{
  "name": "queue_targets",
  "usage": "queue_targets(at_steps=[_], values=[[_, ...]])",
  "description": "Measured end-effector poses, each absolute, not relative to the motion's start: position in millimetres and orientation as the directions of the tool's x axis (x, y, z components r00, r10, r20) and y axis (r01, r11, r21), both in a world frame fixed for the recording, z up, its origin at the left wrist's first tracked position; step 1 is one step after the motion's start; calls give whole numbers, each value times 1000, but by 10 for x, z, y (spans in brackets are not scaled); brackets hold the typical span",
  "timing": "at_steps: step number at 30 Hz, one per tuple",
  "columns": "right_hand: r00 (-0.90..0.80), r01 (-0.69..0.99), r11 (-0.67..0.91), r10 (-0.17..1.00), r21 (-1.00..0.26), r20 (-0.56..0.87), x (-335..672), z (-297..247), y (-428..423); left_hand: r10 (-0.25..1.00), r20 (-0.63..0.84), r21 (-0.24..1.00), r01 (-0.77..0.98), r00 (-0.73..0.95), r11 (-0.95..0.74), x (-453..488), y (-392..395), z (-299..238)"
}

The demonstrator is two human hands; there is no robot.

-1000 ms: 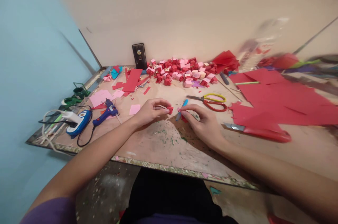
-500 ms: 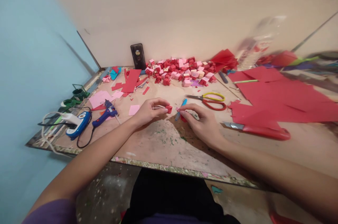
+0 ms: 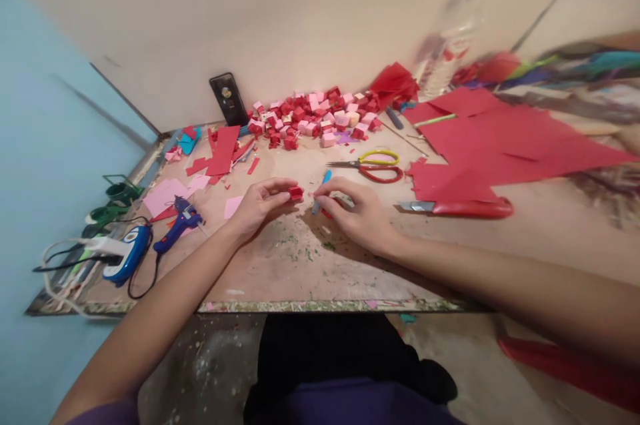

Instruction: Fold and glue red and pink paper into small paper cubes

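A small folded red paper box (image 3: 296, 193) is pinched between the thumb and fingers of my left hand (image 3: 260, 206). Just right of it, my right hand (image 3: 353, 211) has its thumb and forefinger pressed together; what they hold, if anything, is too small to make out. Partly behind those fingertips is a thin blue stick-like tool (image 3: 327, 177). A bit of red shows under the right fingers. Beyond the hands lies a heap of small red and pink paper boxes (image 3: 305, 119). Scissors (image 3: 375, 166) with yellow and red handles rest behind my right hand.
To the right lie red paper sheets (image 3: 485, 138) and a red-handled knife (image 3: 460, 207). A blue glue gun (image 3: 180, 221) and a power strip (image 3: 127, 255) with cords sit left. A phone (image 3: 229, 98) leans on the wall; a plastic bottle (image 3: 447, 45) stands at the back.
The view has turned, so the table's contents appear shifted left. Both hands stay close together, with the red paper box still in my left hand, its open side now showing more.
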State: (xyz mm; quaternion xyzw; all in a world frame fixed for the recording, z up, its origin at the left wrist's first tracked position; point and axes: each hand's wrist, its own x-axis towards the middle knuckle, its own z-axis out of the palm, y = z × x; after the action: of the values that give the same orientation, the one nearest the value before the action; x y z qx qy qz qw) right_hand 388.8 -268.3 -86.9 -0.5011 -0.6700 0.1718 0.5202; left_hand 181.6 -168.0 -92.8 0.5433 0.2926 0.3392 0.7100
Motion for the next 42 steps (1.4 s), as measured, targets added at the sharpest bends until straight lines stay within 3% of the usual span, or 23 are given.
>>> queue_targets(at_steps=[16, 42], values=[[-65, 460, 480, 857, -747, 510, 3888, -895, -2677, 829, -19, 991, -100, 559, 90, 1814, -1738, -914], [-62, 469, 477, 857, -744, 511, 3886, -897, -2647, 809, -5, 993, -91, 588, 72, 1823, -1759, -901]])
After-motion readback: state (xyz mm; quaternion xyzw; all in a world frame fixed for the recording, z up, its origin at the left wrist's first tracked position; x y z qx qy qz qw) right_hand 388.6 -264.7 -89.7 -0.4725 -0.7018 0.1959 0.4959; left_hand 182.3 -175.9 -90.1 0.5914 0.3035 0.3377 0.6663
